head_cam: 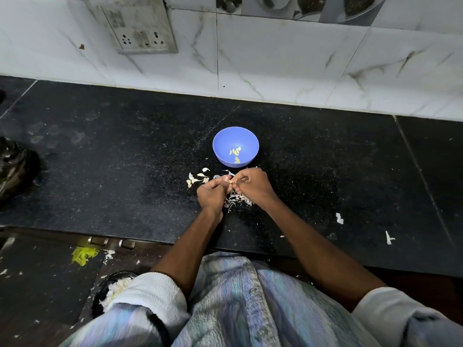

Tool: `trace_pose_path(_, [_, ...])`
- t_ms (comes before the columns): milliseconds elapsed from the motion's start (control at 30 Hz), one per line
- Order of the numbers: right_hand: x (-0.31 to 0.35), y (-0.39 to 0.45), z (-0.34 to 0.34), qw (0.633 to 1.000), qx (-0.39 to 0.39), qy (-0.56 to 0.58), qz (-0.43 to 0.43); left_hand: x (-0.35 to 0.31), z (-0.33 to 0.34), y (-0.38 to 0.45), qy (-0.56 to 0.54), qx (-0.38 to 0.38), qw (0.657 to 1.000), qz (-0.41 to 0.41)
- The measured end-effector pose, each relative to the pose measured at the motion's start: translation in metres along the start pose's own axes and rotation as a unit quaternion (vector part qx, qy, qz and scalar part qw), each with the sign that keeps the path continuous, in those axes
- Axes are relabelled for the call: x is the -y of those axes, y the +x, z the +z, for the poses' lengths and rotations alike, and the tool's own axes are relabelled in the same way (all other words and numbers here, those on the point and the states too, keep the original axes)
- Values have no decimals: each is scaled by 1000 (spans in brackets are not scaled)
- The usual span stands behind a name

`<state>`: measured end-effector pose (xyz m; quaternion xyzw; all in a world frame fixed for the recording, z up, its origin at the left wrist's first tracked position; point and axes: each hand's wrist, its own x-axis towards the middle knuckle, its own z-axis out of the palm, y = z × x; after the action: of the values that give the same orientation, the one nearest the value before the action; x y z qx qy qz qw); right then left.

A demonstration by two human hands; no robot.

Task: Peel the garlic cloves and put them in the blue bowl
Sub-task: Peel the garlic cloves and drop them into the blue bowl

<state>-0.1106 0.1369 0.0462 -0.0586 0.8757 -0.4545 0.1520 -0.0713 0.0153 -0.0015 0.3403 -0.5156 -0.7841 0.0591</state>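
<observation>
- At frame centre, just below the blue bowl (235, 146): a garlic clove (230, 181) sits between the fingertips of both hands; only a small pale bit of it shows, the rest is covered by fingers.
- Left hand (213, 191): fingers curled, thumb and fingertips pinching the clove. Likely serves as the steadying grip.
- Right hand (251, 182): fingers curled, tips meeting the left hand's at the clove. Judged to be picking at the skin; the exact finger contact is too small to resolve.
- Hands are held close over the bench (325, 171), near the bowl, presumably so a finished clove needs only a short reach and the skin drops onto one spot.
- Peeled cloves (235, 152): a few yellowish pieces lie in the bowl bottom. Task partly done.
- Unpeeled cloves (196, 178): small cluster on the bench just left of the hands, within reach. Several remain.
- Skin scraps (238, 198): pale heap directly below and between the hands, on the bench.
- Lower right: stray white flakes (339, 218) well apart from the work spot.
- Upper left: wall socket plate (140, 28) on the marbled tile.
- Left edge: dark plastic bag (15, 169) on the bench.
</observation>
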Motion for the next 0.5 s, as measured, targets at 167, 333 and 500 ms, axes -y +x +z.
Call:
trace_pose_path(167, [0, -1, -3, 998, 11, 65, 10, 0, -2, 1, 13, 17, 999, 44])
trace_pose_path(333, [-3, 0, -5, 995, 11, 87, 41, 0, -5, 1, 62, 54, 993, 90])
trace_pose_path(500, [-5, -1, -3, 997, 16, 60, 39, 0, -6, 1, 67, 81, 991, 80])
